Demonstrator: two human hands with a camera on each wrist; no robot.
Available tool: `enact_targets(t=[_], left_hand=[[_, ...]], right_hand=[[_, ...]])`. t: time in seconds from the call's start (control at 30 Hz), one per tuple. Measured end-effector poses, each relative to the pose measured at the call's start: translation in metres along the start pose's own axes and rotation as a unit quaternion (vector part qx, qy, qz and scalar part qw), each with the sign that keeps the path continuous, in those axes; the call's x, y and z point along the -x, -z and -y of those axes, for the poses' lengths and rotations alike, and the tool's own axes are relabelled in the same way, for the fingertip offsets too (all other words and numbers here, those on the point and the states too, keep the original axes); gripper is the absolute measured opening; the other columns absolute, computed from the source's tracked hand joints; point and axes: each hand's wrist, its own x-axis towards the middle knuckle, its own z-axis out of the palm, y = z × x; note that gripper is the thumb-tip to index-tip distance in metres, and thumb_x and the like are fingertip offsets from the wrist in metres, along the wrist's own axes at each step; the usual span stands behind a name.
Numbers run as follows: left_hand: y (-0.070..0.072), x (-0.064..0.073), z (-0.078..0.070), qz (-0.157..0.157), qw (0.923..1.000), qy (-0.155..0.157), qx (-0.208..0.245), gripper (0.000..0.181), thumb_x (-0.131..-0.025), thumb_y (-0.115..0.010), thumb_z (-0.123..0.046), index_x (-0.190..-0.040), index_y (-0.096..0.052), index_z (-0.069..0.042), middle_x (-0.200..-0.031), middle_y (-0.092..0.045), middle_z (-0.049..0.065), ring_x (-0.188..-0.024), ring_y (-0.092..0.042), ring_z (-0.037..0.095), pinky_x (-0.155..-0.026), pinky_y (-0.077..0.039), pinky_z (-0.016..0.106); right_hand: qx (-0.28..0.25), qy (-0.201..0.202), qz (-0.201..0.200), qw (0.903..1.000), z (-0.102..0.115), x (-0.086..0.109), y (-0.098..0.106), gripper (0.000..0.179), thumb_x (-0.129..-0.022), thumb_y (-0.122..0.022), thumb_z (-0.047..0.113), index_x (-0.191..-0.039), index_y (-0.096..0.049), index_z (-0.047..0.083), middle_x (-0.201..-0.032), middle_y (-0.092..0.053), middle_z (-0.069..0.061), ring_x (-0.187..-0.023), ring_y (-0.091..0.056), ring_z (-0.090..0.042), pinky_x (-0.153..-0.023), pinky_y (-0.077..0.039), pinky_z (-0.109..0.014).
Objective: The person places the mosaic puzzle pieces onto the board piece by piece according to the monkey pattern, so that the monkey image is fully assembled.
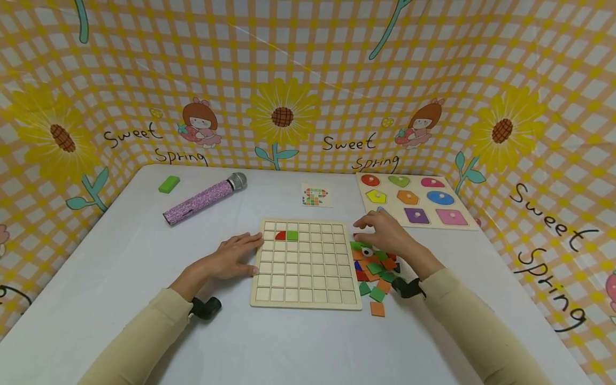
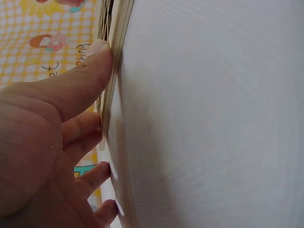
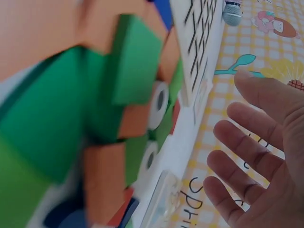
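Note:
A wooden grid board (image 1: 306, 279) lies on the white table, with a red quarter-round tile (image 1: 282, 236) and a green square tile (image 1: 292, 236) side by side in its second row. My left hand (image 1: 228, 259) rests at the board's left edge; in the left wrist view its thumb (image 2: 90, 78) touches that edge. Loose coloured tiles (image 1: 377, 269) are heaped along the board's right side. Over the far end of this heap hovers my right hand (image 1: 385, 233), its fingers loosely bent. The right wrist view shows nothing between those fingers (image 3: 249, 142).
Behind the board lies a small pattern card (image 1: 316, 197). A shape puzzle board (image 1: 462, 202) with knobbed pieces sits at the back right. Toward the back left are a glittery pink microphone (image 1: 204, 200) and a green block (image 1: 169, 184). Patterned cloth walls (image 1: 308, 59) surround the table.

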Motion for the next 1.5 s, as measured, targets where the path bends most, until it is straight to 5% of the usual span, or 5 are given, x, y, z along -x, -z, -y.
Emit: enact_targets(t=[0.4, 1.0, 1.5], left_hand=[[0.0, -0.001, 0.0, 0.0, 1.0, 0.004, -0.006, 0.074, -0.087, -0.066, -0.032, -0.147, -0.031, -0.008, -0.158, -0.021, 0.009, -0.145, -0.013, 0.039, -0.112, -0.014, 0.064], [-0.002, -0.002, 0.0, 0.001, 1.0, 0.003, -0.003, 0.075, -0.086, -0.067, -0.033, -0.148, -0.031, -0.009, -0.158, -0.021, 0.008, -0.145, -0.013, 0.039, -0.111, -0.014, 0.066], [0.0, 0.0, -0.002, -0.001, 1.0, -0.001, 0.0, 0.072, -0.087, -0.066, -0.031, -0.147, -0.033, -0.007, -0.158, -0.023, 0.009, -0.145, -0.014, 0.04, -0.11, -0.014, 0.067]], right_hand=[[0.018, -0.006, 0.004, 0.9998, -0.024, 0.021, -0.001, 0.033, -0.085, -0.069, 0.024, -0.113, -0.068, 0.008, -0.112, -0.065, -0.011, -0.105, -0.047, -0.028, -0.085, -0.047, -0.045], [0.091, -0.036, 0.038, 0.9945, -0.039, 0.01, -0.009, 0.027, -0.082, -0.071, 0.024, -0.107, -0.072, 0.012, -0.113, -0.064, -0.014, -0.103, -0.048, -0.032, -0.088, -0.043, -0.049], [0.122, -0.012, 0.026, 0.9921, -0.038, 0.006, -0.012, 0.028, -0.082, -0.069, 0.025, -0.106, -0.072, 0.01, -0.106, -0.067, -0.01, -0.097, -0.052, -0.03, -0.085, -0.045, -0.048]])
